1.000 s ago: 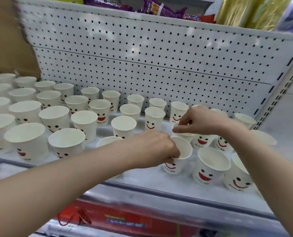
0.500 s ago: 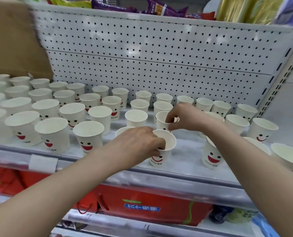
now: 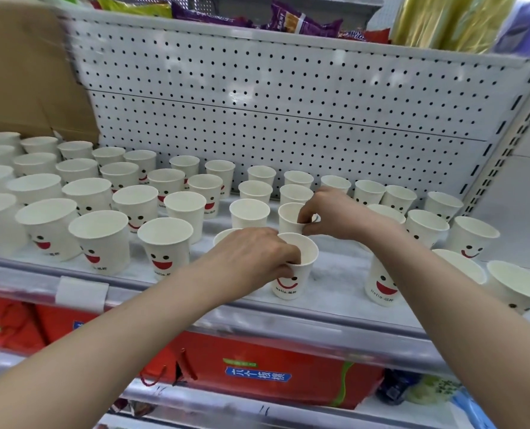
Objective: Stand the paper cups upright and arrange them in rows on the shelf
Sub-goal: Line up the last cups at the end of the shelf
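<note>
— What do the cups point(image 3: 164, 246) look like from the head view?
— White paper, wider at the mouth than at the base. Each is printed with two black dot eyes, a red smile and a line of small print below. The insides are plain white.

— Which way do they point?
— All that I can see stand upright on the shelf point(image 3: 335, 283), mouths up, long axis vertical. They fill the left of the frame in rough rows running back to the pegboard point(image 3: 288, 103). More stand along the back and, more loosely, at the right.

— And the two being handled?
— The front cup point(image 3: 290, 284) is at centre frame, near the shelf's front edge, with its face toward the camera. The back cup point(image 3: 288, 226) is just behind it. I cannot tell whether they touch.

— The grips?
— The left hand point(image 3: 251, 258) comes in from lower left and closes on the front cup's left rim, fingertips curled inside. The right hand point(image 3: 338, 216) reaches in from the right and pinches the back cup's right rim between thumb and fingers. Each cup sits below its hand's fingertips.

— Below the shelf?
— Red boxes point(image 3: 257, 373) on the lower tier.
</note>
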`<act>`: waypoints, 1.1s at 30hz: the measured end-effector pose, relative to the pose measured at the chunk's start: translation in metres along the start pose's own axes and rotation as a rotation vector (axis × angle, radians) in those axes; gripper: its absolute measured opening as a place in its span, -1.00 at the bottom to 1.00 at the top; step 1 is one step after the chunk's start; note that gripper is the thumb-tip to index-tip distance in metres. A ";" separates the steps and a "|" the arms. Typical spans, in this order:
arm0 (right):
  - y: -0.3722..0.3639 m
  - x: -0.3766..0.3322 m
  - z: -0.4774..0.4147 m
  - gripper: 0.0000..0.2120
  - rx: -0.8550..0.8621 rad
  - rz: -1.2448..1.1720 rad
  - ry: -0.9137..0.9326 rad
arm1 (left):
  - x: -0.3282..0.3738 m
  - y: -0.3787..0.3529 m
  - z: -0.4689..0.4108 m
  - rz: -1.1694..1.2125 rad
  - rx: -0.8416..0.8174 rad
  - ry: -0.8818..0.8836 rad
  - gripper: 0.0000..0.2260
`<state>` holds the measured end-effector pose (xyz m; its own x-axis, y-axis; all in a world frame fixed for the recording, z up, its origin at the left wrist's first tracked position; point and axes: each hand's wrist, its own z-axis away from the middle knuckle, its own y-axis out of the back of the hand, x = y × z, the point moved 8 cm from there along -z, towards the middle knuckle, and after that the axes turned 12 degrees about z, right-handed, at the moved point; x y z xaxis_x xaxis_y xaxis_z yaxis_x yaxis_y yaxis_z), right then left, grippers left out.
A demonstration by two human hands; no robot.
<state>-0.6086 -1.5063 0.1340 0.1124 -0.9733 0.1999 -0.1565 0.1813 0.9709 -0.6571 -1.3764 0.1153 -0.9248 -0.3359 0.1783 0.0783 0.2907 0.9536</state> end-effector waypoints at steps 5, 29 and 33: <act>0.000 -0.002 0.002 -0.93 0.000 -0.016 0.004 | 0.001 0.001 -0.002 0.004 -0.016 0.018 -0.81; 0.031 0.139 0.132 -0.78 0.054 -0.028 -0.416 | 0.116 -0.027 -0.078 0.029 0.195 -0.263 -0.76; 0.011 0.143 0.106 -0.73 -0.038 0.039 -0.328 | 0.116 -0.037 -0.081 -0.043 0.156 -0.244 -0.95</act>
<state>-0.6987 -1.6587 0.1594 -0.2156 -0.9578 0.1899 -0.1173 0.2184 0.9688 -0.7368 -1.4983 0.1205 -0.9897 -0.1311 0.0572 -0.0035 0.4219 0.9067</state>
